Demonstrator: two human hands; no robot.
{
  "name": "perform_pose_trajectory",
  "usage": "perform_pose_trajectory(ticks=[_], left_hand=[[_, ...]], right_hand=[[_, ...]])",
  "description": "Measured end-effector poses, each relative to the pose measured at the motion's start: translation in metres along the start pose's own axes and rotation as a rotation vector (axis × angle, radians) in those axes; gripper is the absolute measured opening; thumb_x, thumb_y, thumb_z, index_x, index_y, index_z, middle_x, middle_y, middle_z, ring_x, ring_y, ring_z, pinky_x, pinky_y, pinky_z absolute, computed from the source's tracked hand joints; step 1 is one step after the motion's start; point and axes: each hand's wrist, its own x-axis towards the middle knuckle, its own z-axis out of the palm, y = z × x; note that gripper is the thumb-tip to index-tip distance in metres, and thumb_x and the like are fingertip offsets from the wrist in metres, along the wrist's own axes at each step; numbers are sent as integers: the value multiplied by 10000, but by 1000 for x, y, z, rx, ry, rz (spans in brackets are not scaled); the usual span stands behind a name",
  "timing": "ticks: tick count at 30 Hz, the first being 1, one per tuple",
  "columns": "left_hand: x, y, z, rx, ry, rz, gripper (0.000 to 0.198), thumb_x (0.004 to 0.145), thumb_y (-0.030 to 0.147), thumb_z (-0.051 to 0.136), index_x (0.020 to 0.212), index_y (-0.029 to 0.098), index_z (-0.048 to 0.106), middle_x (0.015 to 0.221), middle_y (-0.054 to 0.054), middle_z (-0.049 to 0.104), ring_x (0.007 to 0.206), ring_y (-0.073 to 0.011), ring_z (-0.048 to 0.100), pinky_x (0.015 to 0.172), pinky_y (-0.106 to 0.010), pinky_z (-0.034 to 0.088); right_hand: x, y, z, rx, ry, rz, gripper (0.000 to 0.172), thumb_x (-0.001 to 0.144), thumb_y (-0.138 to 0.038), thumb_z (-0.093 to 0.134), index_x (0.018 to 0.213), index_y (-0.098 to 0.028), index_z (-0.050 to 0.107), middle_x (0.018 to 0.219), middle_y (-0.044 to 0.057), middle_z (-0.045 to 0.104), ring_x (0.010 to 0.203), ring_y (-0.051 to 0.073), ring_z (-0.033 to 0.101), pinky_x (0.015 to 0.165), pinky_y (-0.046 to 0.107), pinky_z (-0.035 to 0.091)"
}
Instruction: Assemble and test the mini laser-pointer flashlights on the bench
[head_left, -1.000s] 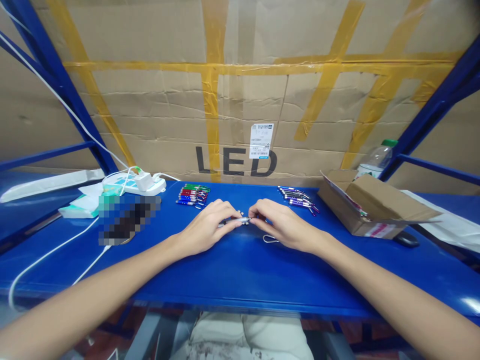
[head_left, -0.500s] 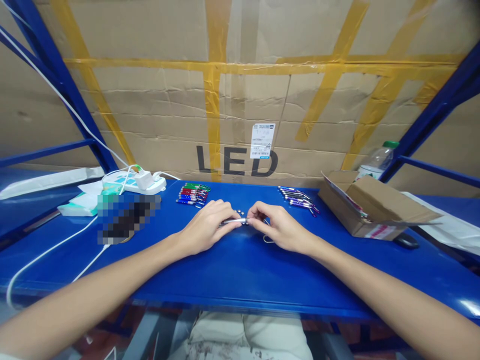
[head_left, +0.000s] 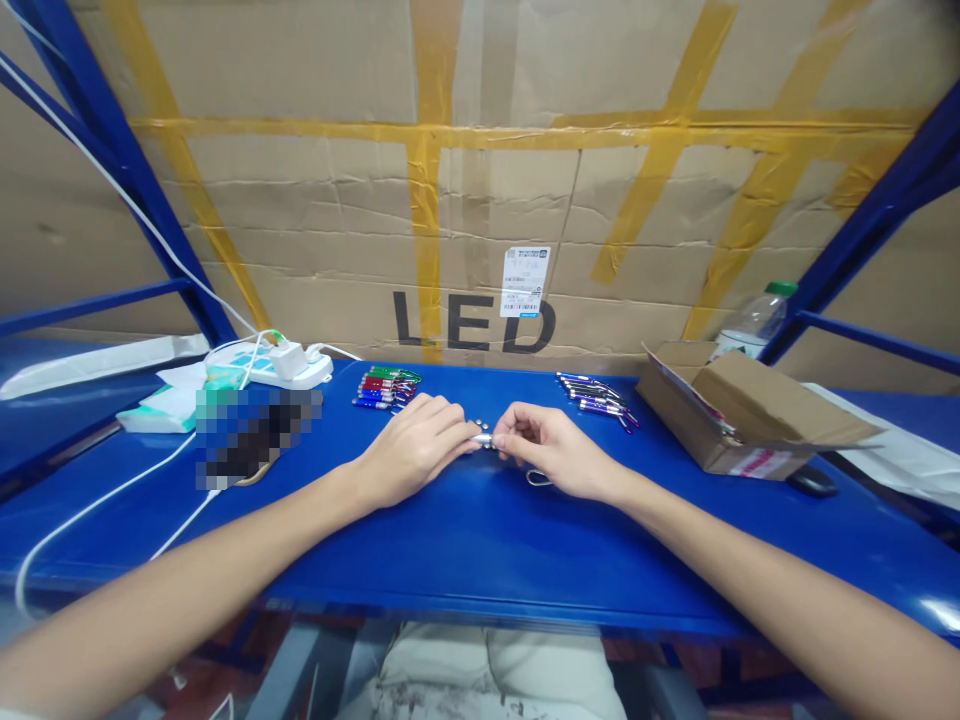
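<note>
My left hand (head_left: 420, 450) is closed round a slim silver tube, which looks like a small keychain flashlight (head_left: 478, 438); most of it is hidden in the fingers. Its right end points at my right hand (head_left: 551, 450), whose thumb and forefinger pinch at that end. What those fingertips hold is too small to make out. Several tiny round silver pieces (head_left: 484, 426), like button cells, lie just behind the tube's end. A silver carabiner clip (head_left: 538, 478) shows under my right hand.
Green, red and blue keychain flashlights (head_left: 384, 385) lie in a row at back left, and dark and purple ones (head_left: 598, 395) at back right. An open carton (head_left: 720, 410) stands right, a power strip (head_left: 292, 372) left. A large cardboard sheet (head_left: 322, 220) closes the back.
My left fingers have slid forward over the tube, so less of it shows. The right fingertips have shifted slightly, staying at the tube's end.
</note>
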Motion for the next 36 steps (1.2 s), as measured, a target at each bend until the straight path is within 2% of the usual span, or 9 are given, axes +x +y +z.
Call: perform_pose_trajectory(ticks=[6, 10, 12, 15, 20, 24, 28, 32, 36], left_hand=[[-2, -1, 4, -146, -32, -75, 328, 1143, 328, 448, 1229, 172, 724, 994, -99, 698, 893, -225, 568, 822, -361, 446], [-3, 0, 7, -223, -47, -117, 343, 1146, 340, 442, 1250, 175, 725, 979, -93, 685, 897, -223, 563, 836, -359, 459], [-3, 0, 8, -247, -38, -130, 330, 1144, 326, 452, 1261, 165, 715, 970, -89, 683, 892, -219, 563, 833, -355, 463], [-4, 0, 8, -225, -29, -121, 299, 1138, 329, 480, 1209, 163, 719, 968, -86, 694, 890, -216, 579, 824, -351, 460], [-1, 1, 4, -18, 21, 44, 257, 1127, 316, 518, 1078, 158, 715, 916, -74, 701, 844, -214, 586, 764, -347, 431], [2, 3, 0, 105, 120, 133, 172, 1107, 267, 564, 1077, 148, 684, 896, -69, 709, 810, -208, 584, 731, -343, 436], [3, 5, -3, 178, 197, 209, 93, 1079, 211, 614, 1107, 135, 659, 908, -71, 731, 828, -212, 608, 735, -348, 457], [3, 5, -4, 211, 235, 264, 99, 1043, 131, 645, 1141, 122, 656, 913, -68, 739, 839, -209, 616, 753, -347, 473], [3, 5, -4, 205, 229, 247, 103, 1065, 135, 604, 1150, 151, 661, 940, -63, 745, 860, -204, 624, 768, -346, 476]], right_hand=[[-5, 0, -4, -396, 42, -300, 170, 1099, -338, 540, 998, -213, 596, 903, 28, 672, 779, 174, 581, 726, 302, 467], [-7, 0, -9, -719, 23, -531, 198, 1144, -275, 419, 1066, -214, 591, 1004, 92, 666, 899, 230, 575, 821, 357, 468], [-7, -1, -10, -779, 16, -564, 220, 1147, -271, 401, 1070, -212, 598, 1005, 101, 666, 921, 244, 573, 838, 370, 465], [-7, -3, -8, -627, 13, -444, 190, 1130, -305, 470, 1042, -209, 607, 968, 73, 672, 866, 215, 595, 804, 343, 478], [-4, -4, -2, -133, -46, -23, 271, 1019, -461, 664, 944, -203, 630, 778, -9, 655, 635, 139, 551, 593, 266, 455], [-1, -6, -1, 199, -43, 142, 346, 850, -477, 847, 872, -174, 680, 780, 9, 699, 634, 122, 572, 590, 255, 463], [1, -8, -4, 503, -109, 337, 381, 710, -416, 967, 808, -141, 722, 755, 13, 698, 612, 89, 550, 590, 233, 460], [0, -6, -6, 598, -156, 414, 406, 670, -387, 1006, 820, -136, 724, 744, 6, 692, 600, 77, 552, 569, 213, 442], [1, -4, -5, 521, -156, 343, 416, 696, -424, 991, 823, -154, 702, 764, 3, 698, 611, 87, 579, 564, 213, 439]])
